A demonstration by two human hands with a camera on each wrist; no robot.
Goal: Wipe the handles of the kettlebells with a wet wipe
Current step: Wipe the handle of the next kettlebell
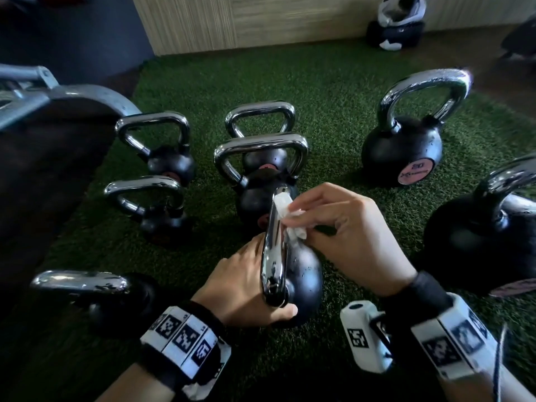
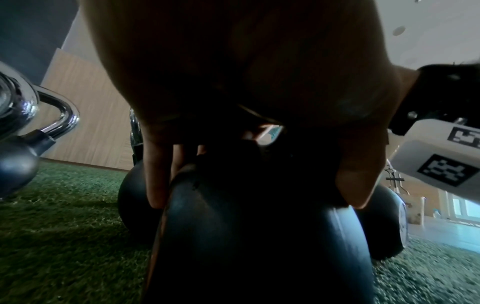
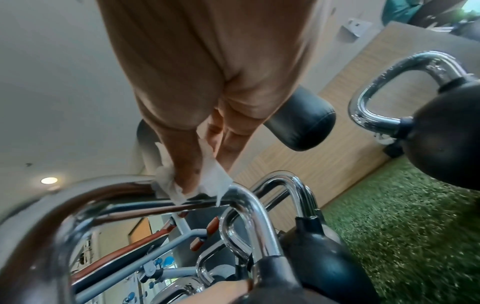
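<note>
A black kettlebell with a chrome handle stands on the green turf just in front of me. My left hand grips its ball, fingers down one side and thumb down the other. My right hand pinches a crumpled white wet wipe against the far upper end of the handle. In the right wrist view the wet wipe lies wrapped over the handle's top bar under my thumb.
Several more kettlebells stand around on the turf: two at the left, two right behind, a big one at the back right, one at the right edge, one near left. A dark bench fills the left.
</note>
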